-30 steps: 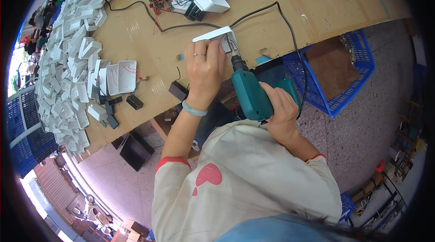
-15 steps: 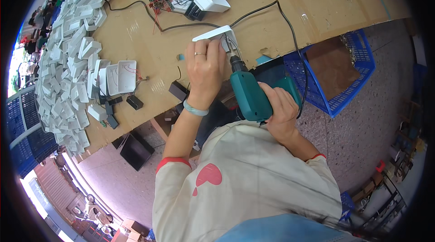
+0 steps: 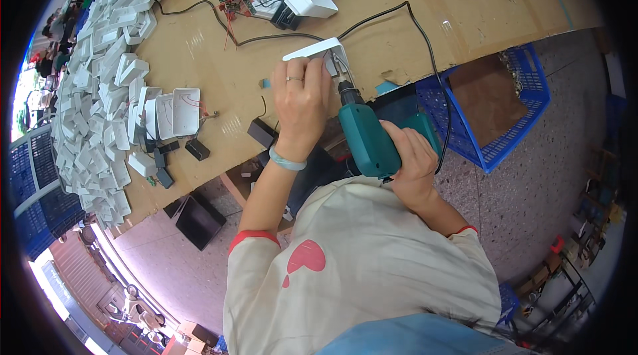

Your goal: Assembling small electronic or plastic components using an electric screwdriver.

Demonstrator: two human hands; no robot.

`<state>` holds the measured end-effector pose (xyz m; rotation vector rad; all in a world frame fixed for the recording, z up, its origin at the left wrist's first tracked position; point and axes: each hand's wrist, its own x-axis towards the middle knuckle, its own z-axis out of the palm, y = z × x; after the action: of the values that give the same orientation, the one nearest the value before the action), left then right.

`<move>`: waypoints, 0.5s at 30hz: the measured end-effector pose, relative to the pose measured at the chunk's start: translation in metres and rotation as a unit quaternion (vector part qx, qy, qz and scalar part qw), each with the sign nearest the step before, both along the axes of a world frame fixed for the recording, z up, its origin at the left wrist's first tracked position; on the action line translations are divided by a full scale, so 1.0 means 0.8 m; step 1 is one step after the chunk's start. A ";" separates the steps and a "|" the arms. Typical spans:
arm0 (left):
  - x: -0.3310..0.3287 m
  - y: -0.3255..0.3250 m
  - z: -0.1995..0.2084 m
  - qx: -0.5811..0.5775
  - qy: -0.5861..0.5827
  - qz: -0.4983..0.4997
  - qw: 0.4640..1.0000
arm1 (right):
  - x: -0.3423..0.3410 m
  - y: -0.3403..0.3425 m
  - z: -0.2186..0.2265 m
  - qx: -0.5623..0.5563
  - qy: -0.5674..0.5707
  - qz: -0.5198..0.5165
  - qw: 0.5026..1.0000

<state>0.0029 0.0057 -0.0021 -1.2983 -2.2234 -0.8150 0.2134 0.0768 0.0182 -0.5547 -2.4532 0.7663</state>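
Two hands keep almost the same places as a second ago, the green drill (image 3: 369, 141) shifting barely at all. Back upward and forearm reaching forward, the left hand (image 3: 301, 99) has its grip closed on the white casing (image 3: 316, 48) over the worktop (image 3: 219, 69). Bent inward, the right hand (image 3: 413, 162) wraps its grip around the drill, which points into the casing.

Gripped by the right hand (image 3: 415, 162), the power drill (image 3: 369, 141) is largely smooth, satin-looking teal plastic. In the grip of the left hand (image 3: 300, 102), the casing (image 3: 321, 48) is smooth white plastic. Beyond both grips, the worktop (image 3: 382, 49) looks like matt brown cardboard; right of them, the crate (image 3: 490, 157) is blue plastic; nearer the body, the shirt (image 3: 375, 242) is matt cloth.
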 end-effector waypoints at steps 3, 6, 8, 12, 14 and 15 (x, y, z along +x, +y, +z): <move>0.001 -0.001 0.001 -0.006 0.000 -0.001 1.000 | 0.000 0.001 0.001 -0.005 -0.007 0.004 1.000; 0.001 -0.002 0.002 -0.007 0.001 -0.003 1.000 | 0.001 0.002 0.000 -0.006 -0.012 0.005 1.000; 0.001 -0.001 0.002 -0.006 0.002 -0.005 1.000 | 0.000 0.002 0.000 -0.007 -0.006 0.004 1.000; 0.002 0.000 0.003 -0.007 -0.005 -0.010 1.000 | -0.001 0.004 0.003 -0.013 -0.005 0.004 1.000; 0.002 0.000 0.003 -0.007 -0.005 -0.010 1.000 | -0.002 0.005 0.003 -0.011 0.000 0.008 1.000; 0.002 0.000 0.002 -0.009 -0.003 -0.009 1.000 | -0.001 0.005 0.004 -0.010 -0.001 0.008 1.000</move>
<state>0.0044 0.0058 -0.0005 -1.3269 -2.2330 -0.8076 0.2124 0.0807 0.0211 -0.5453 -2.4561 0.7986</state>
